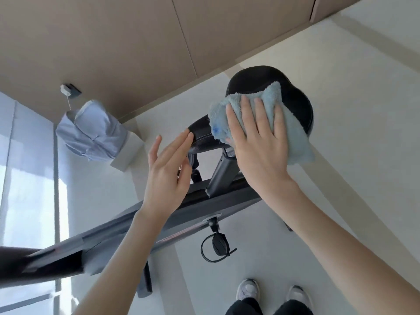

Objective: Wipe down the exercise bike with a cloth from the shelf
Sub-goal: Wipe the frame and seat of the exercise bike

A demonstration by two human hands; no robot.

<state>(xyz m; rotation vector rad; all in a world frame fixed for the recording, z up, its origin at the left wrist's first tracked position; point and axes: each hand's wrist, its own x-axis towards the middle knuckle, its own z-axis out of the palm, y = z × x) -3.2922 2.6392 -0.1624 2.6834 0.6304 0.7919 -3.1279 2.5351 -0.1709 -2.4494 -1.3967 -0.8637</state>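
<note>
Upper left of the frame, below the tan wall panels point(136, 42), I can make out a white box point(127, 153) with a pale blue fabric bundle point(91, 130) over its top. Whether the bundle sits inside the box or only against it I cannot tell, and a thin cord runs up from it to a small wall fitting point(70, 90). Right of centre, toward the top, the exercise bike point(127, 235) shows its black saddle point(293, 87), with the light blue cloth point(295, 137) lying across the saddle's near side. My feed shows the right hand point(256, 142) flat on that cloth, its four fingers straight and fanned apart, palm down, pressing the cloth against the saddle; the thumb is mostly hidden at the cloth's lower left edge. At centre the left hand point(168, 173) is raised with the palm turned inward, fingers straight and close together, thumb standing off to the left. Its fingertips point(187, 135) appear to touch the narrow nose of the saddle, and it holds nothing. Under the saddle the grey seat post point(221, 171) slants down into the dark frame, which crosses toward the lower left. A black pedal point(218, 244) with its strap hangs below centre. Along the bottom edge, right of centre, two white shoes point(247, 289) stand on the pale floor point(341, 178).
</note>
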